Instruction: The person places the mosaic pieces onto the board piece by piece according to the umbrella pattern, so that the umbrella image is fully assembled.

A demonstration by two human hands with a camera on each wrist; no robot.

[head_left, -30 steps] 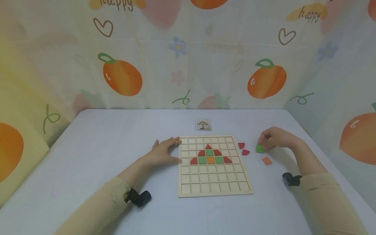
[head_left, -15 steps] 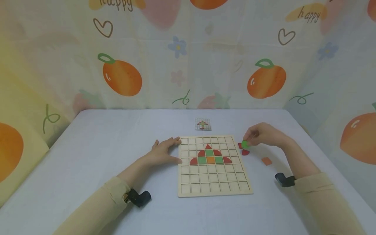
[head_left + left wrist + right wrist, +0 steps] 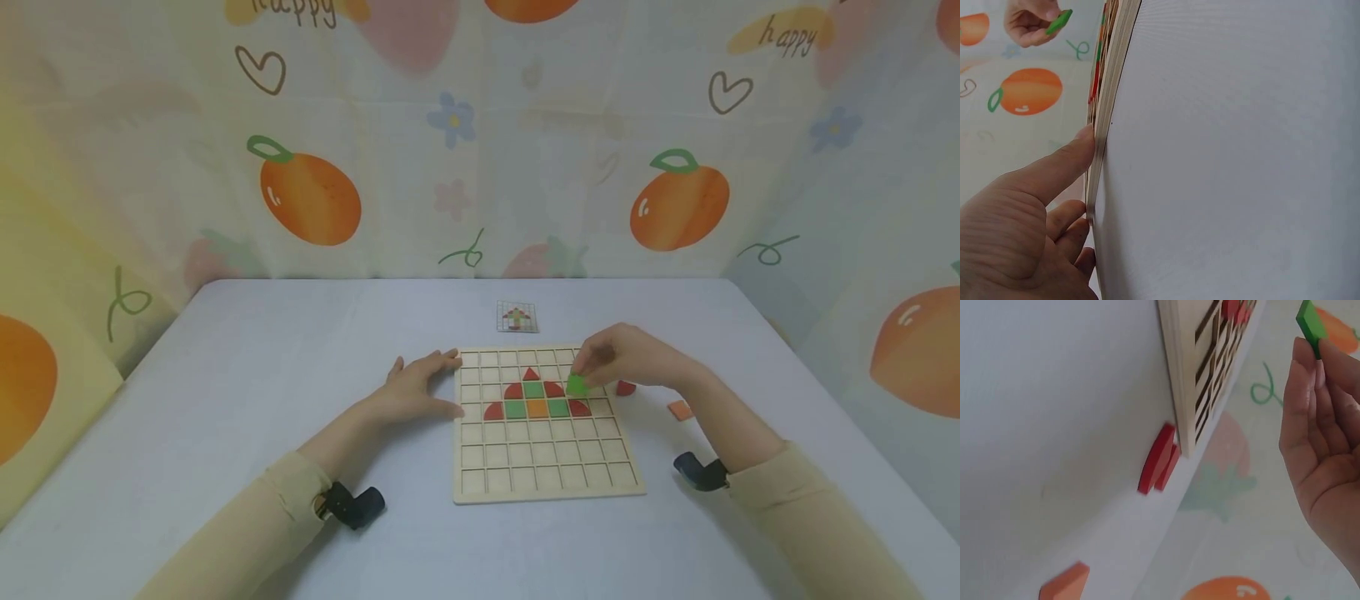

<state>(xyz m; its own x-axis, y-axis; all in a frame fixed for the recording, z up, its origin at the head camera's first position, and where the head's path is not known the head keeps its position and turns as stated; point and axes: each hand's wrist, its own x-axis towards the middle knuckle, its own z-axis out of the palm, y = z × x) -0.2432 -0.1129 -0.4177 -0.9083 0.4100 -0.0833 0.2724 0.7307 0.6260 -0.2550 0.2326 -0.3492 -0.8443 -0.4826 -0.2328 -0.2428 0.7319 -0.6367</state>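
Note:
My right hand [image 3: 626,357] pinches a green square tile [image 3: 576,385] between thumb and fingertips, held above the right part of the wooden grid board [image 3: 551,479]. In the right wrist view that tile [image 3: 1312,326] is raised clear of the board. My left hand [image 3: 416,387] rests with spread, fairly straight fingers against the board's left edge; the left wrist view shows its thumb [image 3: 1072,159] touching the rim. Set in the grid are red quarter-round tiles [image 3: 494,411], a red triangle [image 3: 530,375], green squares [image 3: 515,409] and an orange square [image 3: 537,408].
A small pattern card [image 3: 517,317] lies behind the board. Right of the board are red quarter-round tiles [image 3: 1157,459], one partly behind the other, and a loose orange tile [image 3: 680,410]. A printed curtain [image 3: 480,167] hangs along the white table's back edge.
My right hand has lifted the green tile from the table at the right and carried it left, over the board. The left hand stays at the board's edge.

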